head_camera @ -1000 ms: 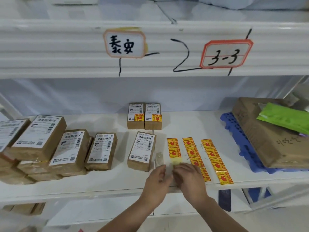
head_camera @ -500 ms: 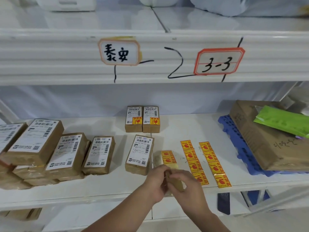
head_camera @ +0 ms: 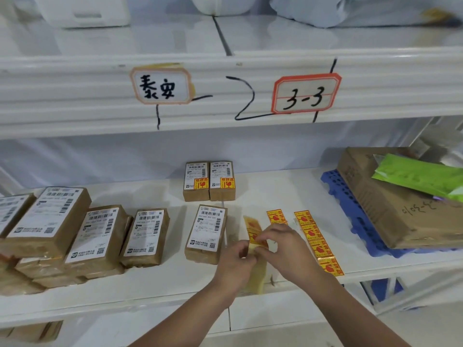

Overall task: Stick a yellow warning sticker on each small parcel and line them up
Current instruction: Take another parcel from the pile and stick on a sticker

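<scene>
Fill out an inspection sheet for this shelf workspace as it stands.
Surface: white shelf, carrying parcels and stickers.
Job's things: two stickered parcels side by side at the back; one unstickered parcel in front of them; a parcel pile at the left without yellow stickers; a loose sticker strip lying at the right.
Clutter: cardboard box on a blue tray, with a green bag on top.
Hands: left hand and right hand both pinch a held sticker strip.
Cables: nothing seen.
Surroundings: upper shelf edge with handwritten labels.

Left hand point(head_camera: 234, 262) and right hand point(head_camera: 284, 247) pinch a sticker strip point(head_camera: 253, 231) beside a parcel point(head_camera: 206, 232).
</scene>
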